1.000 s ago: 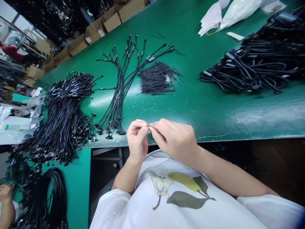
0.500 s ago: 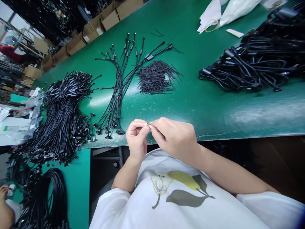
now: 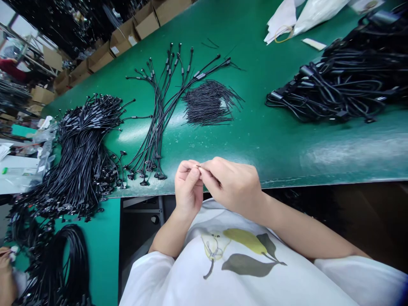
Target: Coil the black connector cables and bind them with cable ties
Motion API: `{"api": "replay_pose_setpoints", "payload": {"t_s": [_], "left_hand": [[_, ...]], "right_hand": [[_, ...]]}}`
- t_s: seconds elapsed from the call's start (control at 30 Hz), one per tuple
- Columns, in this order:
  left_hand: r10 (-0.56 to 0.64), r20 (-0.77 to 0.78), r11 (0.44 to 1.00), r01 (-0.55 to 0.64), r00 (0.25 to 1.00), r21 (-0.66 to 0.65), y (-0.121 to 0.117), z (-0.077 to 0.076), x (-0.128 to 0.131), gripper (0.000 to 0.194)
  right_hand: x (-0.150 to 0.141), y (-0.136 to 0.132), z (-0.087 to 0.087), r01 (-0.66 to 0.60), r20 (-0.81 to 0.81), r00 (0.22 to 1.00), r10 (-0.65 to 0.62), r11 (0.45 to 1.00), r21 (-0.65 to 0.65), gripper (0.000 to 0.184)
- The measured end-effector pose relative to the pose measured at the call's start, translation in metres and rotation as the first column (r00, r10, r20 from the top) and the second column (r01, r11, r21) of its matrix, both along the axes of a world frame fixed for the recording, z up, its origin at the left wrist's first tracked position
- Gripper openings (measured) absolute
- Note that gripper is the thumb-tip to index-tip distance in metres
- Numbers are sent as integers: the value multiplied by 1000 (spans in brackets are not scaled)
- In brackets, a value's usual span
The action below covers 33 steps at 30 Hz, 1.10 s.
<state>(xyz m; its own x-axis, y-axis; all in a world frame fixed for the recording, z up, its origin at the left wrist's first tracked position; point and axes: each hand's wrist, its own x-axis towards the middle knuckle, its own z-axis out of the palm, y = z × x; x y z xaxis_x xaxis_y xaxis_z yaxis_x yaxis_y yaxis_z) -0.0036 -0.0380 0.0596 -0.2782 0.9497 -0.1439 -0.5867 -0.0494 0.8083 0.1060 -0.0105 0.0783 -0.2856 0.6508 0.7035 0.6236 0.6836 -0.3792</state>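
A: In the head view, how to describe the left hand (image 3: 188, 187)?
B: As closed, with thumb and fingertips pinching a thin black strand (image 3: 198, 166).
A: And the right hand (image 3: 234, 182)?
B: Closed too, back turned up, pinching at the same strand just beside the left fingertips. Mostly covered by fingers, with just a short dark sliver showing.
A: Held where, exactly?
B: At the near edge of the green table (image 3: 270, 148), in front of a white T-shirt (image 3: 191, 276) printed with leaves.
A: Anything similar lying ahead?
B: Yes, see a pile of short black strands (image 3: 207, 104) beyond the hands.
A: And left of the pile?
B: Find a bunch of black cables (image 3: 156, 114), tipped with connectors at both ends and fanned out at the far end. Further left, notice a dense heap of black cables (image 3: 86, 144), then a looped cable bundle (image 3: 79, 250) nearer the bottom.
A: Over to the right?
B: See a large tangle of black cables (image 3: 344, 85), well apart from the pile, near a white plastic bag (image 3: 318, 17).
A: Around the edges?
B: Note cardboard boxes (image 3: 124, 36) along the table's far left side. At lower left, glimpse a co-worker's hand (image 3: 4, 255), too cut off to read.
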Motion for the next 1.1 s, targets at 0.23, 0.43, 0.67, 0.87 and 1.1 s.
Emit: {"api": "replay_pose_setpoints", "payload": {"t_s": [0.23,0.43,0.67,0.87,1.1], "left_hand": [[-16,-86,997,22,996,74,0,9,3,39],[-37,-128,990,54,991,133,-4,9,2,31],[15,-242,999,-4,970,47,-2,7,1,35],[87,-274,994,-67,958,83,-1,5,-1,28],[114,-292,990,-83,949,118,-1,3,-2,22]], "right_hand": [[5,-2,-1,-32,-81,996,28,999,-38,26],[6,-5,3,-82,-105,992,75,995,-56,24],[6,-5,4,-89,-105,991,83,995,-54,24],[5,-3,3,-89,-81,993,81,991,-99,23],[5,-3,4,-80,-52,996,74,989,-124,27]]}}
